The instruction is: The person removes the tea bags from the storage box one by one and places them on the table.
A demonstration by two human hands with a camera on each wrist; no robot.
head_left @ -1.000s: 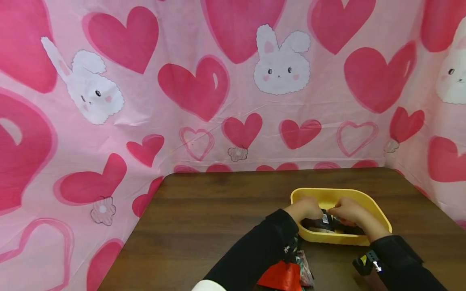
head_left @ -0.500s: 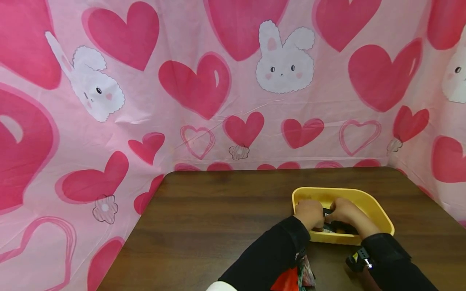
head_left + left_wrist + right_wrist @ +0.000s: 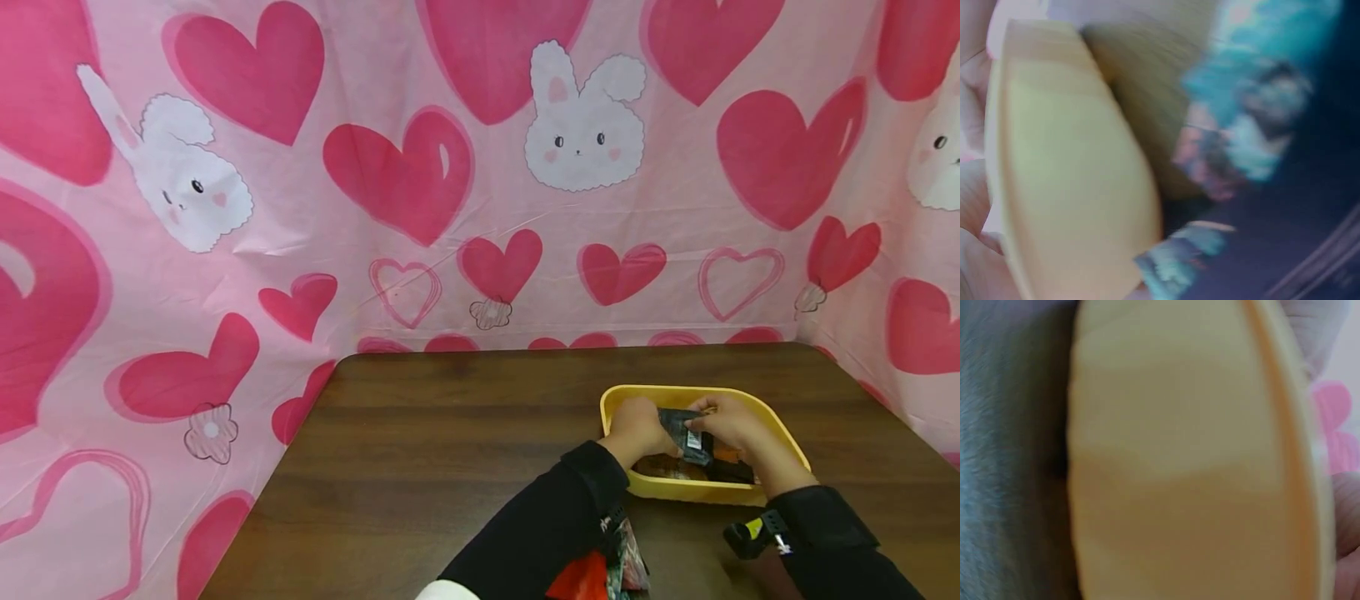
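Both hands are inside a yellow plastic basket [image 3: 697,492] on the right of the table in the head view. Between them is a dark grey packet [image 3: 673,423] with a white label, raised above the other contents. My right hand [image 3: 733,423] pinches its upper right edge between thumb and fingers. My left hand [image 3: 637,427] grips its left side, with the fingertips partly hidden. Below the packet lie a brown item [image 3: 671,468] and a black item [image 3: 729,472]. Each wrist view is mostly filled by the basket's outer wall [image 3: 1072,156], with parts of fingers beyond the rim.
Near the left forearm, on the brown wooden table [image 3: 435,467], lie a red packet [image 3: 581,581] and some colourful packets [image 3: 630,571]. A teal patterned packet [image 3: 1254,94] shows blurred in the left wrist view. Behind the table hangs a pink heart-and-rabbit cloth [image 3: 450,208].
The hands reached deeper into the basket, then came up with the dark grey packet between them. It now shows higher and tilted, with its label in sight.
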